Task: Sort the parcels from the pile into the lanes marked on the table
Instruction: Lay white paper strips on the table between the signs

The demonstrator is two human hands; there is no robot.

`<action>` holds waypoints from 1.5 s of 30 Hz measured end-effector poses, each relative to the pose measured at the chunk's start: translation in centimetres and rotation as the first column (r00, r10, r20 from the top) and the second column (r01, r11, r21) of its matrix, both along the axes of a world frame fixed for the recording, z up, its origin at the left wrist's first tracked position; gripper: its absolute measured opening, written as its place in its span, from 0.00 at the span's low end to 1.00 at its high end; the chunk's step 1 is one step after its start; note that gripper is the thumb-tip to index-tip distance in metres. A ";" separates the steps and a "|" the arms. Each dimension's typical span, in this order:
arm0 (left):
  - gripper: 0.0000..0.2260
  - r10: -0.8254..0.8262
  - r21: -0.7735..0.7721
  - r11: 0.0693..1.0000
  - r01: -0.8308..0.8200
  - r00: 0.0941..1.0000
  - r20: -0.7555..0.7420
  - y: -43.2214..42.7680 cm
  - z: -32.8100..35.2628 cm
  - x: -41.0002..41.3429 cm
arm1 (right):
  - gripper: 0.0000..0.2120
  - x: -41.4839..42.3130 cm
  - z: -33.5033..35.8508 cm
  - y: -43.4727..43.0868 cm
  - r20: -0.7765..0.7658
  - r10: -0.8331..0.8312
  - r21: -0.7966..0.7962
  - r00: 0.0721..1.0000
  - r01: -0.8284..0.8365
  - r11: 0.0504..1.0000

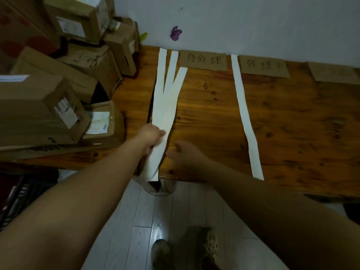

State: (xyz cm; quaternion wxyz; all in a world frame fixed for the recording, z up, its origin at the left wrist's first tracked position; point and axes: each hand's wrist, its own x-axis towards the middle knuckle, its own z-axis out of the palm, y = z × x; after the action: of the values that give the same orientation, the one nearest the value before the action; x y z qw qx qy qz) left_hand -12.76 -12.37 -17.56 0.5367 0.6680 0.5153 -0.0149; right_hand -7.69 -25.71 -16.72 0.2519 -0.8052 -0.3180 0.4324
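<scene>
On knotty wood table (pixel 214 123): left hand (pixel 153 136) clutches limp white paper strips (pixel 165 106); right hand (pixel 185 154) relaxed.

Wall (pixel 253 22): plain and pale, without pattern. It runs behind the table along the far edge. A purple butterfly sticker (pixel 176 33) is fixed to the wall just above that edge.

Table (pixel 302 121): varnished orange-brown wood with visible grain and dark knots. The near edge crosses the view above the floor.

Floor (pixel 126 221): pale grey planks with visible seams, running away from the viewer. A bright reflection (pixel 158 233) lies on one plank. A clear container (pixel 162 190) stands on the floor under the table's near edge.

Lighting: dim overall. The lower corners of the view are dark.
</scene>
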 end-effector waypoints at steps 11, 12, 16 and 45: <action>0.10 0.239 -0.392 0.916 -0.091 0.907 0.348 -1.5 8.8 4.2 | 0.08 3.5 7.7 -2.6 -0.052 -0.171 0.088 0.984 0.176 0.981; 0.09 0.229 -0.386 0.919 -0.082 0.907 0.353 -2.2 9.3 5.1 | 0.09 4.2 8.2 -3.6 -0.051 -0.170 0.071 0.984 0.174 0.982; 0.06 0.118 -0.361 0.932 0.031 0.916 0.382 -6.9 11.1 9.9 | 0.11 8.0 9.6 -7.4 0.032 -0.373 0.184 0.927 0.361 0.914; 0.13 -0.179 -0.182 0.946 0.270 0.898 0.402 -22.1 12.3 50.1 | 0.14 40.5 5.9 -28.9 0.092 -0.365 -0.092 0.926 0.373 0.923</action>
State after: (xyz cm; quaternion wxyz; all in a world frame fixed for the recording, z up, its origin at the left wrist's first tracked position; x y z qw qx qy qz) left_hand 37.37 -34.44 -5.29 0.6955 0.6457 0.3151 -0.0074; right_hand 32.83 -54.63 -10.84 0.2734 -0.8783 -0.1461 0.3641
